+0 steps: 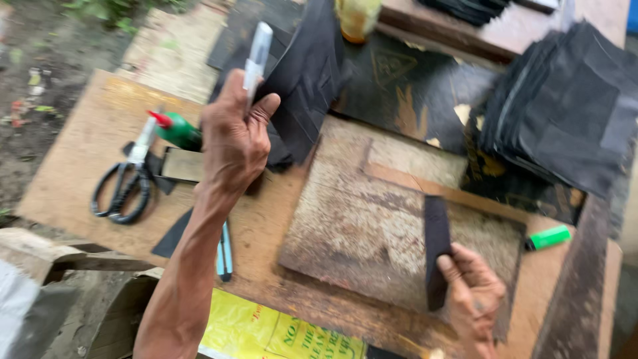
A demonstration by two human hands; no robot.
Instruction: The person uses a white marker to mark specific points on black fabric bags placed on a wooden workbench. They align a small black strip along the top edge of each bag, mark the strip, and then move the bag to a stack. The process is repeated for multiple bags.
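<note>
Blurring softens the whole head view; black pile [565, 106] cut off at the frame's right | left hand [234, 143] clenched on white pen [256, 56], raised beyond the worn board [372, 219] | right hand [473, 296] pinching black strip [436, 249] upright on that board's near-right part, desk [86, 153] beneath.

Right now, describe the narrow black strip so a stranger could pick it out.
Find the worn square cutting board in the middle of the wooden table. At its right end, the right hand pins a narrow black strip upright. Unlike the stacked black sheets behind, it lies alone.
</note>
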